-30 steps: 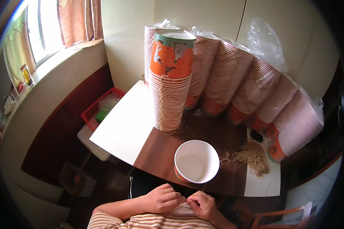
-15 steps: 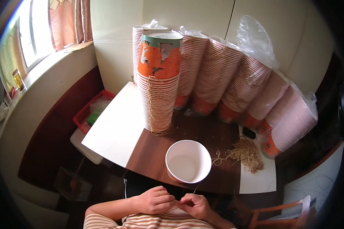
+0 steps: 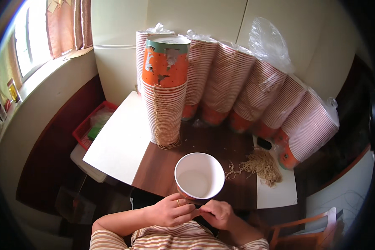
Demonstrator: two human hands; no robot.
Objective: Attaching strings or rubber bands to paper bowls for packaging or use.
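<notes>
Close to my body, just below the near rim of a white-lined paper bucket (image 3: 198,175), my two hands work fingertip to fingertip. My left hand (image 3: 175,210), with a ring on one finger, is closed in a pinch; what lies in it is too small to make out. Touching or nearly touching it, my right hand (image 3: 218,214) is also closed, on a thin string that the fingers mostly hide. The bucket stands upright and open on the brown table, with nothing visible in it. Right of it lies a loose bundle of tan string (image 3: 262,166), one strand trailing toward the bucket.
A tall stack of upside-down orange and green paper buckets (image 3: 166,96), string hanging down its side, stands behind on the table. Several plastic-wrapped bucket stacks (image 3: 227,83) line the wall. A small black object (image 3: 264,143), red basket (image 3: 81,129) and wooden chair (image 3: 300,229) are around.
Both hands have come up closer to the bucket's near rim, and my right hand has turned more knuckles-up. The whole view has shifted slightly, with the table things sliding left.
</notes>
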